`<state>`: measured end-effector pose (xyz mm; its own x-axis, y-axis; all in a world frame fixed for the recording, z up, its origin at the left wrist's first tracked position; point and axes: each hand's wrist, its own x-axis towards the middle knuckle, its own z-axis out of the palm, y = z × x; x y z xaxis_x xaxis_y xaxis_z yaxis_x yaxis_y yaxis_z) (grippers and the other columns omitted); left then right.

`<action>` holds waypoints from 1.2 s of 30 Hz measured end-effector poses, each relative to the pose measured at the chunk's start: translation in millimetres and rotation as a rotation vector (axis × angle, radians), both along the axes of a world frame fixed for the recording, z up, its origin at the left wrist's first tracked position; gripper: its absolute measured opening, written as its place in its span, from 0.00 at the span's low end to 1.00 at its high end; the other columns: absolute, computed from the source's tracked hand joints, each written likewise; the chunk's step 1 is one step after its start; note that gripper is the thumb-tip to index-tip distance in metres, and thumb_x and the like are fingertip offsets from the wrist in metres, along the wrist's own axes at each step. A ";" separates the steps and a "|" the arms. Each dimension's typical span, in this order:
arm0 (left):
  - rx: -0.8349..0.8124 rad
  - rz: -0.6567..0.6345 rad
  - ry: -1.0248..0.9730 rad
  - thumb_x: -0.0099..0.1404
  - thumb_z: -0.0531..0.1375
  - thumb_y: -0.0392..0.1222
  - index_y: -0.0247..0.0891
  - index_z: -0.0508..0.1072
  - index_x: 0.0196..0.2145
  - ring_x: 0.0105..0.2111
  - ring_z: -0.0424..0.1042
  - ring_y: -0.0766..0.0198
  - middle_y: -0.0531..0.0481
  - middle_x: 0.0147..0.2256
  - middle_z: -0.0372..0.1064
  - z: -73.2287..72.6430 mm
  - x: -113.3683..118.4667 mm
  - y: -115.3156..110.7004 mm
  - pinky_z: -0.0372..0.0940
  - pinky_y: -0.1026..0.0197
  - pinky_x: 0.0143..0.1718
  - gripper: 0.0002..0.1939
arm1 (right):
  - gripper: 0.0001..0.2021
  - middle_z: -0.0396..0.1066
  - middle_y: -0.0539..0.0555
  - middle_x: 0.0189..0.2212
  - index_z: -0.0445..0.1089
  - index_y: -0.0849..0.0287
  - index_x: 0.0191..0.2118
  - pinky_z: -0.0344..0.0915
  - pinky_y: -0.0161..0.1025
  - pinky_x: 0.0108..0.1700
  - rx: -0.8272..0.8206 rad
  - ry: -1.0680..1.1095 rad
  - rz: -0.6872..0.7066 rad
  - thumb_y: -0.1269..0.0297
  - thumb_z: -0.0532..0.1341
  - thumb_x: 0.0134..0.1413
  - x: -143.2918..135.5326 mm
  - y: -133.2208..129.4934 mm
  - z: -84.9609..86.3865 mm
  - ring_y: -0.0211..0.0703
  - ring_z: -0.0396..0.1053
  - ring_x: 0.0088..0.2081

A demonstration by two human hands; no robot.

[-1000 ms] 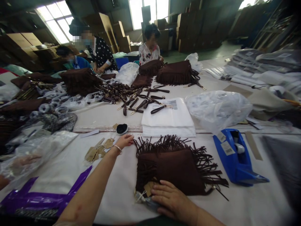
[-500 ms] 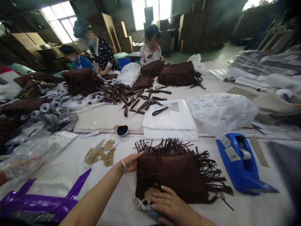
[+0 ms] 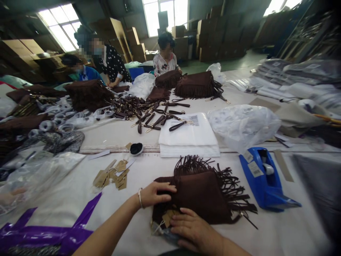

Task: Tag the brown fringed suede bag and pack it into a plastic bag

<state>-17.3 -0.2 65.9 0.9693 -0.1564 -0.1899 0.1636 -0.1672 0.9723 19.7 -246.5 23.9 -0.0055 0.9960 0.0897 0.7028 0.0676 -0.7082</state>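
Leftmost, a loose pile of brown hang tags (image 3: 121,175) lies apart from my hands. My left hand (image 3: 156,193) lies over the left side of the brown fringed bag (image 3: 201,193), thumb and fingers parted. The bag lies flat near me; I judge it light, soft and floppy, its matt face not slippery. My right hand (image 3: 195,230) covers its near-left part beside an attached tag (image 3: 167,217); I cannot tell whether it pinches anything. Farther right, the fringe (image 3: 234,185) looks limp and easily tangled, so the plain body seems the better hold.
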 end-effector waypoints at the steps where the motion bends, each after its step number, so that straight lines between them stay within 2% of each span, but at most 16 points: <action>1: 0.048 -0.011 -0.051 0.58 0.64 0.40 0.43 0.78 0.42 0.53 0.67 0.50 0.43 0.46 0.73 -0.6 -15.3 -6.8 0.47 0.45 0.62 0.12 | 0.19 0.66 0.51 0.55 0.61 0.53 0.57 0.42 0.43 0.66 0.001 0.009 -0.006 0.57 0.51 0.64 -0.4 0.0 1.6 0.38 0.57 0.60; 3: 0.118 0.012 -0.122 0.61 0.62 0.40 0.42 0.77 0.43 0.54 0.66 0.52 0.44 0.48 0.72 -5.2 -42.0 -18.4 0.45 0.45 0.63 0.12 | 0.18 0.67 0.51 0.54 0.62 0.53 0.56 0.43 0.44 0.65 0.017 0.028 -0.022 0.58 0.52 0.63 -1.3 -2.0 3.6 0.39 0.58 0.60; 5: 0.190 0.066 -0.168 0.64 0.59 0.41 0.41 0.76 0.45 0.53 0.67 0.54 0.45 0.48 0.72 -10.9 -58.8 -27.8 0.51 0.46 0.62 0.12 | 0.17 0.68 0.51 0.54 0.63 0.53 0.55 0.45 0.45 0.65 0.050 0.051 -0.050 0.59 0.54 0.62 -2.8 -10.0 4.0 0.39 0.59 0.59; 7: 0.266 0.152 -0.219 0.67 0.56 0.41 0.41 0.75 0.45 0.51 0.69 0.57 0.46 0.47 0.73 -14.5 -64.0 -38.6 0.59 0.49 0.58 0.12 | 0.16 0.67 0.52 0.54 0.64 0.52 0.55 0.49 0.44 0.63 0.101 0.102 -0.143 0.61 0.54 0.62 -5.8 -27.1 2.8 0.39 0.61 0.57; 9: 0.360 0.202 -0.309 0.68 0.54 0.39 0.40 0.74 0.45 0.50 0.70 0.60 0.46 0.46 0.73 -15.8 -59.1 -54.2 0.63 0.53 0.56 0.12 | 0.15 0.68 0.52 0.54 0.66 0.51 0.53 0.54 0.43 0.61 0.134 0.204 -0.329 0.62 0.53 0.63 -11.0 -52.4 0.5 0.39 0.62 0.56; 11: 0.488 0.106 -0.428 0.68 0.53 0.37 0.40 0.73 0.46 0.52 0.68 0.61 0.47 0.48 0.72 -16.4 -47.7 -75.4 0.61 0.54 0.57 0.12 | 0.14 0.69 0.53 0.52 0.68 0.50 0.51 0.58 0.44 0.58 0.111 0.377 -0.600 0.60 0.52 0.63 -18.3 -81.0 -2.8 0.42 0.64 0.54; 14: 0.723 -0.229 -0.538 0.64 0.56 0.37 0.39 0.65 0.55 0.59 0.58 0.56 0.44 0.56 0.63 -21.1 -26.2 -113.1 0.55 0.47 0.61 0.21 | 0.19 0.72 0.57 0.47 0.70 0.55 0.48 0.61 0.49 0.55 0.033 0.757 -1.007 0.52 0.50 0.63 -28.4 -117.5 -8.8 0.48 0.70 0.49; 15: 0.800 -0.316 -0.550 0.63 0.57 0.36 0.37 0.61 0.58 0.61 0.54 0.53 0.42 0.59 0.58 -24.6 -19.0 -125.3 0.53 0.45 0.62 0.26 | 0.21 0.72 0.59 0.47 0.70 0.57 0.48 0.62 0.51 0.54 0.026 0.902 -1.101 0.49 0.49 0.62 -30.0 -126.1 -10.6 0.50 0.71 0.47; 17: 0.931 -0.394 -0.570 0.60 0.58 0.36 0.33 0.56 0.62 0.63 0.47 0.49 0.39 0.63 0.51 -34.6 -5.6 -146.2 0.51 0.43 0.62 0.32 | 0.26 0.71 0.62 0.49 0.68 0.62 0.50 0.64 0.52 0.53 0.051 1.192 -1.207 0.45 0.48 0.61 -29.0 -137.8 -12.6 0.53 0.72 0.47; 20: 1.054 -0.404 -0.626 0.61 0.56 0.37 0.30 0.58 0.60 0.63 0.47 0.48 0.37 0.62 0.51 -52.7 9.9 -165.4 0.51 0.44 0.62 0.30 | 0.30 0.69 0.65 0.51 0.63 0.67 0.54 0.62 0.51 0.55 0.089 1.548 -1.218 0.45 0.49 0.60 -17.8 -145.4 -12.0 0.54 0.70 0.50; 24: 1.109 -0.317 -0.826 0.63 0.52 0.33 0.28 0.67 0.53 0.57 0.62 0.51 0.37 0.54 0.65 -63.9 18.0 -169.7 0.60 0.47 0.58 0.20 | 0.34 0.69 0.69 0.51 0.63 0.71 0.54 0.59 0.51 0.57 0.057 1.830 -1.074 0.42 0.49 0.58 2.5 -146.1 -11.7 0.55 0.68 0.52; 27: 1.098 -0.253 -0.951 0.63 0.49 0.29 0.28 0.68 0.51 0.52 0.68 0.56 0.40 0.49 0.70 -54.7 16.1 -165.7 0.66 0.52 0.54 0.19 | 0.40 0.69 0.71 0.50 0.64 0.73 0.52 0.57 0.53 0.58 0.009 1.943 -0.903 0.36 0.47 0.55 13.0 -136.9 -14.1 0.58 0.68 0.51; 29: 1.092 -0.238 -0.995 0.63 0.49 0.28 0.27 0.67 0.51 0.51 0.69 0.58 0.40 0.49 0.71 -45.4 12.6 -163.9 0.68 0.54 0.52 0.20 | 0.39 0.69 0.68 0.51 0.64 0.70 0.54 0.55 0.51 0.60 0.134 1.997 -0.776 0.36 0.46 0.55 19.3 -124.6 -14.3 0.54 0.68 0.52; 31: 1.089 -0.246 -1.025 0.63 0.49 0.27 0.26 0.67 0.52 0.51 0.69 0.58 0.40 0.49 0.71 -38.5 7.8 -164.2 0.69 0.54 0.51 0.20 | 0.35 0.69 0.63 0.51 0.64 0.65 0.55 0.55 0.50 0.60 0.340 2.014 -0.694 0.38 0.45 0.57 28.3 -109.5 -13.2 0.51 0.67 0.53; 33: 1.080 -0.283 -1.039 0.62 0.49 0.26 0.27 0.66 0.52 0.51 0.69 0.57 0.40 0.49 0.71 -35.1 2.2 -166.4 0.70 0.53 0.51 0.20 | 0.33 0.71 0.61 0.50 0.66 0.62 0.53 0.56 0.52 0.59 0.481 2.006 -0.689 0.39 0.45 0.58 41.1 -96.1 -12.3 0.51 0.66 0.54; 36: 1.050 -0.362 -1.019 0.62 0.50 0.26 0.28 0.66 0.52 0.51 0.69 0.56 0.40 0.50 0.70 -29.8 -4.6 -169.1 0.70 0.52 0.50 0.20 | 0.35 0.72 0.62 0.47 0.68 0.62 0.51 0.57 0.57 0.57 0.556 1.984 -0.733 0.36 0.45 0.55 62.9 -86.7 -14.1 0.54 0.66 0.53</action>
<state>-22.0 -169.3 36.0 0.6915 -0.6336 0.3469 -0.6900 -0.7215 0.0576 82.6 -333.3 9.8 0.6917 0.6560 -0.3021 -0.7205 0.5987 -0.3498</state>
